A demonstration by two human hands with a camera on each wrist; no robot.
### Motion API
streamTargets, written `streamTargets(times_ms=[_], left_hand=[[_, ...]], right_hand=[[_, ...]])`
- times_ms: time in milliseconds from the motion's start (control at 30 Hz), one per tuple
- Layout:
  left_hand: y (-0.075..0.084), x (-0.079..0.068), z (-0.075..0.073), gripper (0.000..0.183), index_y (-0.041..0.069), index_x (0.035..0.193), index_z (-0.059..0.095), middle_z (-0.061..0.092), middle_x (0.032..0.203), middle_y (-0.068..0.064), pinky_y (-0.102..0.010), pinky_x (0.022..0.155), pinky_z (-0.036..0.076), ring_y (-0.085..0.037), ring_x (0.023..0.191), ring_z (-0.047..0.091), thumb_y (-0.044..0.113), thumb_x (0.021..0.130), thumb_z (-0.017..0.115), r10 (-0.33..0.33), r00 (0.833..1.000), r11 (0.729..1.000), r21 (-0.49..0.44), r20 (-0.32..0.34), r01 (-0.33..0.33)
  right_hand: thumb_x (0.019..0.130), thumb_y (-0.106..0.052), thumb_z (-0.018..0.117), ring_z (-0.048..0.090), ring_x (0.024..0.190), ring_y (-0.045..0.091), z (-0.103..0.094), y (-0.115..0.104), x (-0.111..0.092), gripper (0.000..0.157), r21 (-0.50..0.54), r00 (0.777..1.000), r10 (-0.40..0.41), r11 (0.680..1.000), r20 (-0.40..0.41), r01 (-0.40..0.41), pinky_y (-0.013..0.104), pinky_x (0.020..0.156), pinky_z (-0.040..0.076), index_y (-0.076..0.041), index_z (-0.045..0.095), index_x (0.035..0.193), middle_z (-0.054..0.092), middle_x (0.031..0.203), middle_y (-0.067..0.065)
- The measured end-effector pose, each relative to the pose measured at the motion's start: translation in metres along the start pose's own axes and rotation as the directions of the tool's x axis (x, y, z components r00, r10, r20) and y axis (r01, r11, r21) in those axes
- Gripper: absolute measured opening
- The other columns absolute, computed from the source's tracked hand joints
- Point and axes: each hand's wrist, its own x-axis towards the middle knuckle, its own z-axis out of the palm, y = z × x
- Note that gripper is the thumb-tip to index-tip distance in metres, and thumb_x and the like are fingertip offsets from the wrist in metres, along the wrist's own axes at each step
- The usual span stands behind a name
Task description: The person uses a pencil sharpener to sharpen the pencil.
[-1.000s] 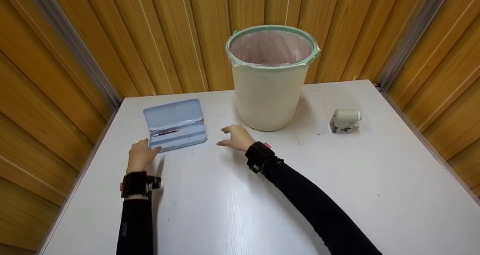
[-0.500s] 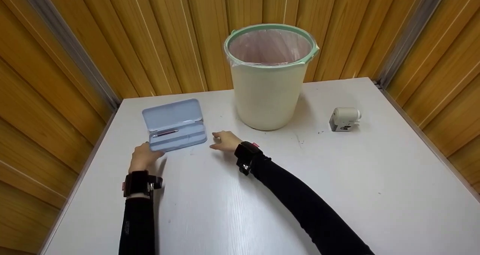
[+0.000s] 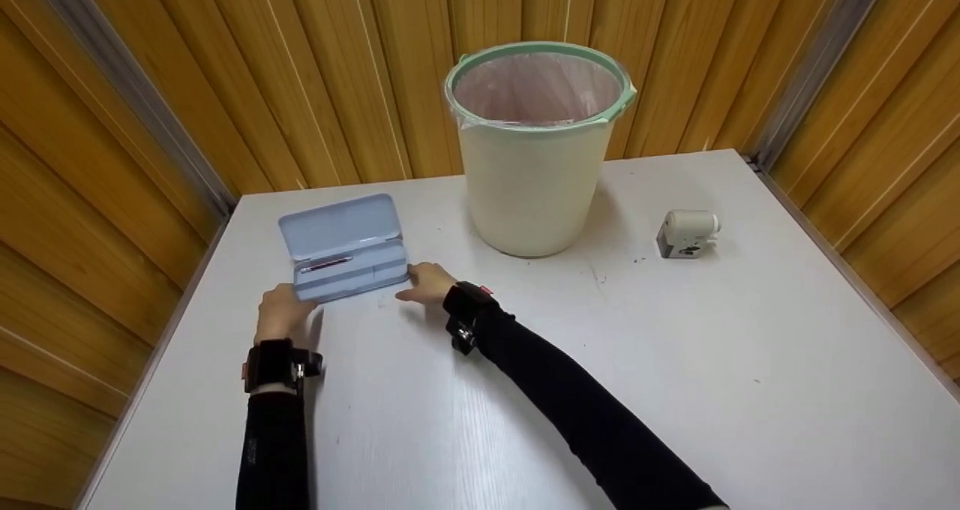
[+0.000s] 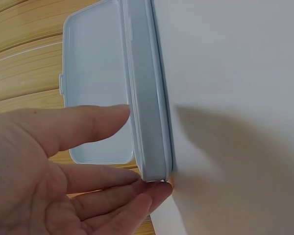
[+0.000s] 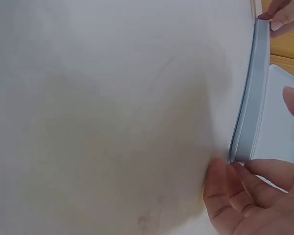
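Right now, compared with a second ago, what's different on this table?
The right hand has moved left, closing the gap to the blue case, and now seems to touch its right end. Nothing was visibly picked up or let go. The left hand stays at the left end, the case is still open with the pen inside, and the bin and beige device stand where they were.

Cream bin (image 3: 534, 187) stood upright near the white table's (image 3: 675, 360) back edge: green rim (image 3: 540, 47), translucent liner (image 3: 536, 90) inside. Small beige-grey gadget (image 3: 688, 234) sat well to its right. Wood-look panels (image 3: 300, 82) lined back and sides.
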Motion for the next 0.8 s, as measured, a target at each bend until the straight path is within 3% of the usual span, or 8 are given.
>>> streamTargets(times_ms=[200,367,433,500,667,800], left_hand=[[0.001,-0.004,-0.002,0.036,-0.015,0.094,0.061,0.058,0.075,-0.019,-0.034,0.053,0.043,-0.025,0.064,0.05,0.02,0.087,0.064,0.014,0.999,0.998,0.057,-0.03,-0.012],[0.002,-0.008,-0.004,0.043,-0.018,0.097,0.058,0.062,0.082,-0.027,-0.043,0.061,0.048,-0.028,0.067,0.051,0.023,0.087,0.069,0.021,0.999,0.993,0.115,-0.045,-0.016],[0.003,-0.009,-0.004,0.041,-0.016,0.093,0.059,0.06,0.077,-0.023,-0.043,0.06,0.047,-0.026,0.066,0.049,0.023,0.087,0.07,0.02,0.998,0.992,0.123,-0.056,-0.013],[0.004,-0.008,-0.002,0.04,-0.017,0.094,0.059,0.062,0.079,-0.027,-0.047,0.063,0.049,-0.032,0.067,0.055,0.021,0.087,0.07,0.026,0.997,0.991,0.131,-0.067,-0.017],[0.006,-0.005,0.003,0.038,-0.02,0.108,0.061,0.064,0.107,-0.039,-0.057,0.085,0.052,-0.053,0.096,0.063,0.009,0.086,0.067,0.021,0.997,0.989,0.149,-0.07,-0.01],[0.008,-0.004,0.006,0.033,-0.018,0.107,0.065,0.065,0.108,-0.037,-0.057,0.086,0.053,-0.052,0.099,0.064,0.003,0.082,0.067,0.019,0.997,0.989,0.146,-0.076,-0.008]], right_hand=[[0.09,-0.023,0.063,0.064,0.114,0.03,0.001,-0.005,-0.004,0.043,0.091,0.995,0.069,0.994,-0.075,-0.062,0.037,0.1,0.051,0.004,0.066,0.123,0.07,0.12,0.018],[0.089,-0.02,0.067,0.067,0.111,0.031,0.002,-0.008,-0.011,0.036,0.163,0.971,0.132,0.982,-0.197,-0.1,0.035,0.095,0.054,0.007,0.07,0.112,0.072,0.113,0.019],[0.09,-0.019,0.068,0.068,0.107,0.03,0.002,-0.007,-0.014,0.032,0.154,0.96,0.142,0.982,-0.243,-0.106,0.035,0.093,0.055,0.007,0.072,0.107,0.073,0.108,0.018],[0.089,-0.018,0.07,0.07,0.101,0.03,0.001,-0.005,-0.016,0.028,0.137,0.948,0.148,0.984,-0.284,-0.112,0.036,0.089,0.056,0.006,0.074,0.102,0.075,0.103,0.018],[0.087,-0.016,0.074,0.072,0.089,0.029,-0.002,0.004,-0.015,0.017,0.064,0.917,0.153,0.988,-0.368,-0.14,0.036,0.08,0.058,0.001,0.076,0.089,0.076,0.091,0.014],[0.085,-0.012,0.075,0.072,0.085,0.027,-0.005,0.01,-0.013,0.012,0.003,0.905,0.137,0.989,-0.402,-0.148,0.036,0.079,0.058,0.0,0.075,0.084,0.076,0.088,0.012]])
